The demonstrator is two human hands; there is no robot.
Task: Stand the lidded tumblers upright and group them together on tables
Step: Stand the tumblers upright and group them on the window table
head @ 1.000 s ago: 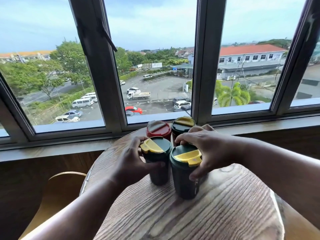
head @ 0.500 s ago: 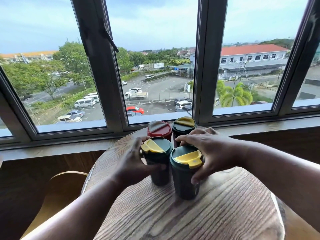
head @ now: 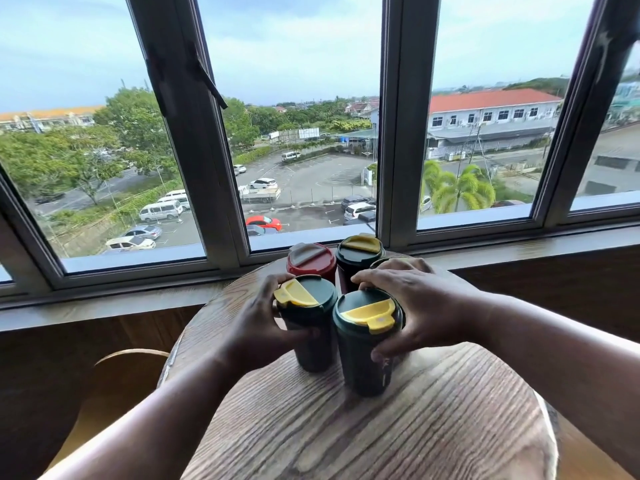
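Observation:
Several lidded tumblers stand upright in a tight cluster on a round wooden table (head: pixel 398 427). My left hand (head: pixel 258 327) wraps the left side of a dark green tumbler with a yellow-flap lid (head: pixel 306 306). My right hand (head: pixel 419 306) grips the nearest dark green tumbler with a yellow flap (head: pixel 367 327) from its right side. Behind them stand a red-lidded tumbler (head: pixel 311 259) and another green one with a yellow flap (head: pixel 360 251). A further lid edge (head: pixel 381 262) peeks out behind my right hand, mostly hidden.
The table's far edge sits against a wooden sill (head: pixel 138 303) under a wide window (head: pixel 311 133). A curved wooden chair back (head: pixel 114 368) stands at the lower left beside the table.
Both hands stay on the two front tumblers. The near right tumbler has shifted slightly closer to the left one; the cluster otherwise holds its place.

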